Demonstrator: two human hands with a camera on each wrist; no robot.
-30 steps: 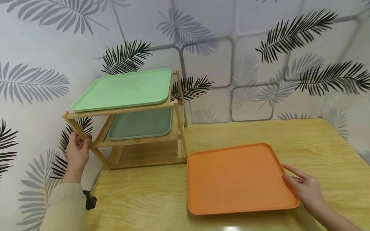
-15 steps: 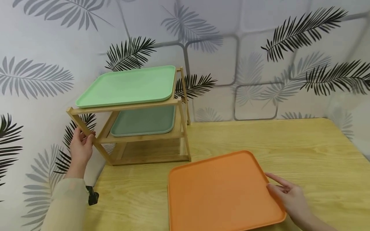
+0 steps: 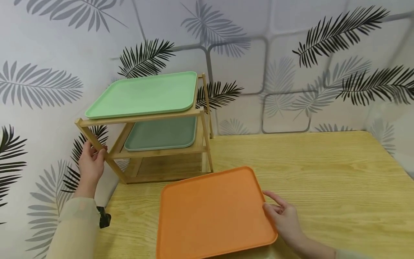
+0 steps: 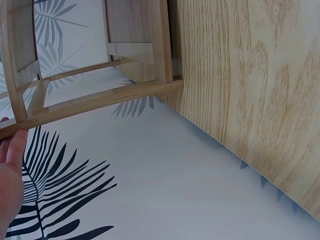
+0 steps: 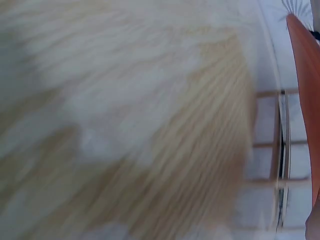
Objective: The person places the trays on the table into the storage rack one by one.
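A wooden three-tier rack stands at the back left of the table. My left hand grips its slanted left front leg; in the left wrist view fingers lie round the wooden bar. On the rack's top tier rests a light green tray, and a darker grey-green tray lies on the middle tier. My right hand holds an orange tray by its right edge, thumb over the rim. This tray is in front of the rack, its far edge overlapping the rack's base in the head view.
The wood-grain table stretches to the right of the orange tray. Behind it rises a wall with leaf-patterned covering. A black device sits at the left wrist. The bottom tier bears no tray.
My right hand has carried the orange tray leftward and somewhat nearer, to in front of the rack. My left hand keeps its hold on the rack's leg. The head view has shifted slightly.
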